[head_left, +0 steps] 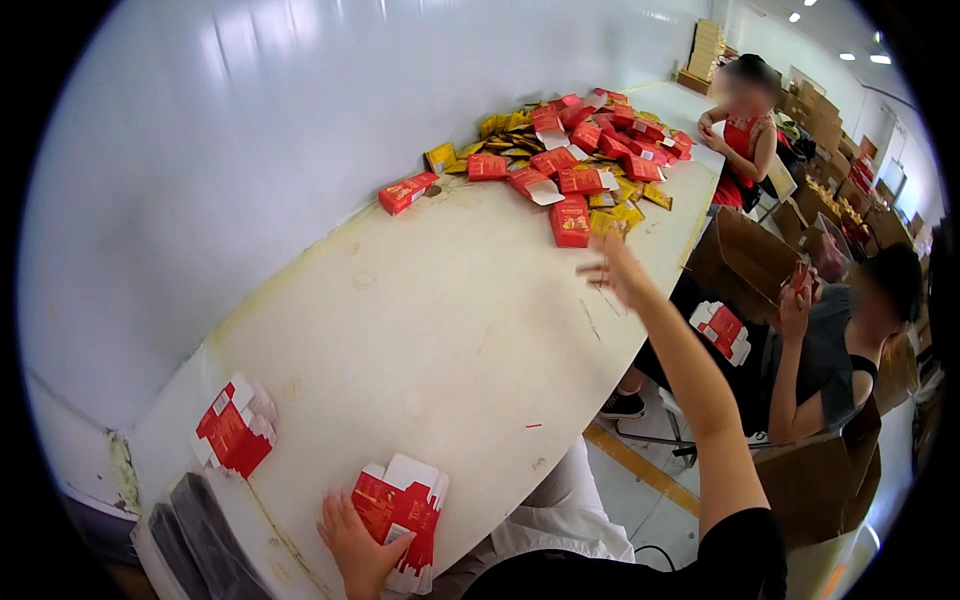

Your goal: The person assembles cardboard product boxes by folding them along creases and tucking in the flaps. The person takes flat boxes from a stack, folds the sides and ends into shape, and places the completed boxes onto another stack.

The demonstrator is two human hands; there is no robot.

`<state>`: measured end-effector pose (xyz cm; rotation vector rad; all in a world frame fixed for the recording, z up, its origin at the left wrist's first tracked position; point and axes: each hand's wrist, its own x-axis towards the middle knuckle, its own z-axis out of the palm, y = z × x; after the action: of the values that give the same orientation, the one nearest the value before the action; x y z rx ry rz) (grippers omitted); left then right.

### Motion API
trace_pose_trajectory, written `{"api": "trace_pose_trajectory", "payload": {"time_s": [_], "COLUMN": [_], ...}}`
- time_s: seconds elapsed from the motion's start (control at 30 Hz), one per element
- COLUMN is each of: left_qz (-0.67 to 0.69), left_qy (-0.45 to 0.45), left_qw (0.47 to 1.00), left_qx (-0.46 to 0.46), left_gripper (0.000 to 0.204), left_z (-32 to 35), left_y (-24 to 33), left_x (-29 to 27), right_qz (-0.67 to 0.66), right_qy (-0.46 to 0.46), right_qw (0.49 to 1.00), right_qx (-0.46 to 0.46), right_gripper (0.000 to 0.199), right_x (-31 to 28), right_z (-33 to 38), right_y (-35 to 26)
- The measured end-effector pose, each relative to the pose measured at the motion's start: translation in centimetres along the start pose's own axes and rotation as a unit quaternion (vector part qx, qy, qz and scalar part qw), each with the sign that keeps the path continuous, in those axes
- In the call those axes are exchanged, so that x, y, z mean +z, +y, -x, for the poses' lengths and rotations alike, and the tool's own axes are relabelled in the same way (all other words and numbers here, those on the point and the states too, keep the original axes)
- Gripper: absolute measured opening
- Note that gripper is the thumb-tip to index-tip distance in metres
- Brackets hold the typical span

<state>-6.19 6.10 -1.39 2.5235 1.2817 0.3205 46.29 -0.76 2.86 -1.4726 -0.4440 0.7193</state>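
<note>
left hand clamped on red flat cartons, 6 o'clock table edge | right hand fingers apart, empty, reaching 1 o'clock toward red-and-gold pile | cartons likely light, thin, creasable; pinch along folded edges

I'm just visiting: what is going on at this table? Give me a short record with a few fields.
left hand: grips a stack of flat red cartons at the near table edge
right hand: open, stretched out toward the heap of red boxes and yellow packets
table: long, white
also there: second red stack at left; two seated people, one holding a red box
</note>
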Motion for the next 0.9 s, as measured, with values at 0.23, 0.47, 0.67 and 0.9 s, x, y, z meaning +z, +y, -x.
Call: {"api": "trace_pose_trajectory", "payload": {"time_s": [0.23,0.47,0.67,0.9], "left_qz": [-0.056,-0.109,-0.091,-0.009], "left_qy": [-0.039,0.009,0.075,0.126], "left_qw": [0.998,0.994,0.991,0.991], "left_qx": [0.005,0.006,0.057,0.053], "left_gripper": [0.099,0.102,0.104,0.107], "left_z": [-0.4,0.2,0.7,0.5], "left_y": [1.2,3.1,3.8,6.0], "left_x": [-0.4,-0.4,0.8,0.1], "right_qz": [0.120,0.108,0.212,-0.023], "right_qy": [-0.219,-0.316,-0.299,-0.332], "right_qw": [0.963,0.943,0.923,0.943], "right_qx": [0.099,-0.004,-0.113,0.025], "right_gripper": [0.034,0.036,0.055,0.028], "right_x": [6.0,10.2,17.3,17.4], "right_z": [13.4,19.1,21.9,22.3], "right_y": [7.2,10.2,11.8,9.5]}}
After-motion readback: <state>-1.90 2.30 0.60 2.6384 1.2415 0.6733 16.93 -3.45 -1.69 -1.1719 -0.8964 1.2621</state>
